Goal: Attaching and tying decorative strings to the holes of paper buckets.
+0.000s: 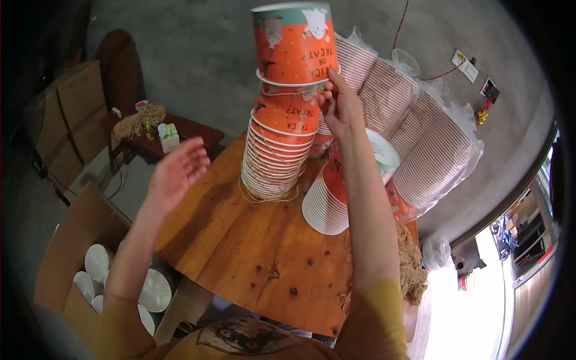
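A tall stack of upside-down orange paper buckets (285,135) stands on the wooden table, with white rims and thin twine loops hanging around it. The topmost paper bucket (294,48), orange with a green band and a white ghost figure, sits raised above the rest. At the right side of its lower rim is my right hand (342,105), fingers bent and closed against the edge. My left hand (180,174) is held in the air left of the stack, fingers apart and nothing in them. Beside the stack, another nested stack of orange buckets (327,195) leans over, partly behind my right forearm.
Plastic-wrapped stacks of buckets (435,156) line the table's back right. Loose twine (413,264) hangs at the right edge of the wooden table (240,234). A cardboard box (78,234) with white-looking buckets stands lower left. Behind it, a low bench (201,135) carries more twine.
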Tool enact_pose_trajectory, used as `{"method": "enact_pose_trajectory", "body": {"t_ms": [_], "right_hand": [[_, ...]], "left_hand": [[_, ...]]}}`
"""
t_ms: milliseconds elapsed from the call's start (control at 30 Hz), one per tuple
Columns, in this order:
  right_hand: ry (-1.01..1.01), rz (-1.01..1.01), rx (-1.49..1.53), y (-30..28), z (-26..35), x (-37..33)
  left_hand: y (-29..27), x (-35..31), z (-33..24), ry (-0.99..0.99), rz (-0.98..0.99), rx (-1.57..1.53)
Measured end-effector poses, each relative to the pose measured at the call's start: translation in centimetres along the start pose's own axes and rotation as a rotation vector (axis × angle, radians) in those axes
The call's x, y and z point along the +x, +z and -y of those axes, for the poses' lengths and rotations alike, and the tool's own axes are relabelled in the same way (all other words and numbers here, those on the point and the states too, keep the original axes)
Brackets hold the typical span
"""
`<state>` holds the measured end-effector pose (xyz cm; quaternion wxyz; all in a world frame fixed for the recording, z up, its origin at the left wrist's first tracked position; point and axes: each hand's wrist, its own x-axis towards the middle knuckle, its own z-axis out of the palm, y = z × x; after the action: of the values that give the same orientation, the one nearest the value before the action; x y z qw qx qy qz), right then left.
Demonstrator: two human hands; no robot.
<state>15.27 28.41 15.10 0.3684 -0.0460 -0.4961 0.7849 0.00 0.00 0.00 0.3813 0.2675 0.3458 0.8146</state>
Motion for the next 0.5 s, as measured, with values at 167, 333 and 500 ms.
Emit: {"method": "enact_pose_trajectory", "body": {"t_ms": [167, 333, 500], "right_hand": [[0.079, -0.271, 0.042, -3.5, -3.3, 0.4], [0.087, -0.197, -0.770, -4.1, -1.6, -4.3], [-0.423, -0.109, -1.241, -3.1, 1.8, -9.2]], "left_hand": [[-1.1, -3.2, 3.6, -0.185, 0.003, -0.025], [-0.7, -3.8, 5.9, -0.235, 0.013, -0.028], [1.1, -2.9, 9.4, -0.267, 0.108, 0.073]]}}
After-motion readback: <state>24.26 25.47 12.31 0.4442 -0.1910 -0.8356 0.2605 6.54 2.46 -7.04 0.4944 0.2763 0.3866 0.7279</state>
